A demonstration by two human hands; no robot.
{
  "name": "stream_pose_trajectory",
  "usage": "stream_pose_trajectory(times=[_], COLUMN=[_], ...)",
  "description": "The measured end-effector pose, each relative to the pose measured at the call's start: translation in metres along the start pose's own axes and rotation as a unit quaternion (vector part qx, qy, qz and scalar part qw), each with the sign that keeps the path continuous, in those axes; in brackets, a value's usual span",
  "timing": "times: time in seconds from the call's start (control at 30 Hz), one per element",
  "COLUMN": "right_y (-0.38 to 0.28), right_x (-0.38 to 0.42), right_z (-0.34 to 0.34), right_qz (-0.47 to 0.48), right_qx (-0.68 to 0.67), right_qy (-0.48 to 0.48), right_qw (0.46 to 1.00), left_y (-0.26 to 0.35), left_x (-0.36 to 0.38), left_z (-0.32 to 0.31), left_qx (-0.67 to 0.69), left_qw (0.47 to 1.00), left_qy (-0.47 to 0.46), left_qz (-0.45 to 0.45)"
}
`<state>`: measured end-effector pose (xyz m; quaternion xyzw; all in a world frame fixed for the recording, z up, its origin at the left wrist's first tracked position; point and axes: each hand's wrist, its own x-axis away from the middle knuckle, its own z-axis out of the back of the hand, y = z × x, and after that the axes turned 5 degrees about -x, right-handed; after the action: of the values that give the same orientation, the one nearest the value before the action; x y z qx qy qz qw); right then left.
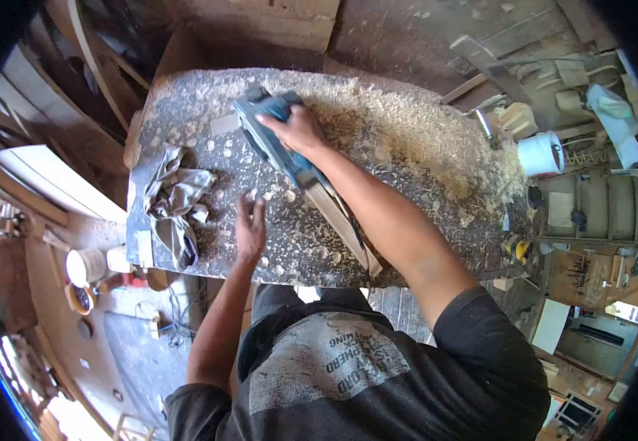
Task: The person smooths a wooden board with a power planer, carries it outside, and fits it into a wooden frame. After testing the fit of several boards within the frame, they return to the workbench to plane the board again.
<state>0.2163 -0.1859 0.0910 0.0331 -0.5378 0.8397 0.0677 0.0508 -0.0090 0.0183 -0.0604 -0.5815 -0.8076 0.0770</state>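
My right hand is wrapped around the handle of a blue electric planer near the far side of the workbench. The planer sits at the far end of a narrow wooden strip, which runs diagonally back toward my body. A dark cord trails from the planer beside my right forearm. My left hand is just left of the strip, over the bench, holding nothing and with its fingers apart. A crumpled grey cloth lies farther left. A pale flat piece is beside the planer's front.
Wood shavings cover much of the spotted workbench, thickest at the right. A white bucket stands past its right edge. Boards lean on the left, and tubs and cables are on the lower left floor.
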Motion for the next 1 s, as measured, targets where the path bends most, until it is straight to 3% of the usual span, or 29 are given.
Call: stream_pose_trajectory(times=[0.03,0.1,0.17,0.23,0.3,0.43,0.53,0.57,0.67,0.77,0.83,0.9,1.0], right_y=[-0.003,-0.017,-0.007,0.004,0.026,0.099,0.135,0.153,0.174,0.179,0.179,0.170,0.166], right_x=[0.018,0.072,0.107,0.132,0.151,0.156,0.156,0.151,0.147,0.150,0.148,0.150,0.156], right_z=[0.019,0.073,0.131,0.184,0.224,0.279,0.307,0.316,0.326,0.321,0.322,0.318,0.318], right_qz=[-0.032,-0.055,-0.093,-0.138,-0.153,-0.169,-0.151,-0.165,-0.178,-0.164,-0.151,-0.146,-0.140], right_qx=[-0.028,-0.115,-0.116,-0.074,-0.104,-0.082,-0.111,-0.130,-0.159,-0.165,-0.162,-0.147,-0.144], right_qy=[0.000,-0.013,-0.024,-0.011,0.050,0.181,0.208,0.218,0.218,0.222,0.217,0.230,0.241], right_qw=[0.999,0.992,0.989,0.988,0.981,0.965,0.960,0.953,0.946,0.947,0.951,0.951,0.950], left_y=[-0.020,-0.023,0.019,0.020,0.026,0.052,0.019,0.017,0.018,0.030,0.040,0.033,0.049], left_x=[0.007,0.027,0.045,0.055,0.064,0.071,0.068,0.076,0.101,0.119,0.127,0.124,0.134], left_z=[-0.011,-0.027,-0.039,-0.076,-0.111,-0.128,-0.136,-0.132,-0.118,-0.114,-0.109,-0.110,-0.091], left_qx=[0.028,-0.070,-0.107,-0.205,-0.262,-0.274,-0.013,-0.017,0.283,0.335,0.332,0.288,0.335], left_qw=[0.999,0.993,0.961,0.950,0.950,0.949,0.976,0.977,0.936,0.919,0.922,0.936,0.922], left_qy=[-0.018,-0.096,-0.232,-0.206,-0.116,-0.080,-0.133,-0.121,-0.109,-0.038,-0.032,0.031,0.012], left_qz=[-0.024,-0.001,0.108,0.110,0.120,0.134,0.174,0.172,0.177,0.203,0.195,0.199,0.192])
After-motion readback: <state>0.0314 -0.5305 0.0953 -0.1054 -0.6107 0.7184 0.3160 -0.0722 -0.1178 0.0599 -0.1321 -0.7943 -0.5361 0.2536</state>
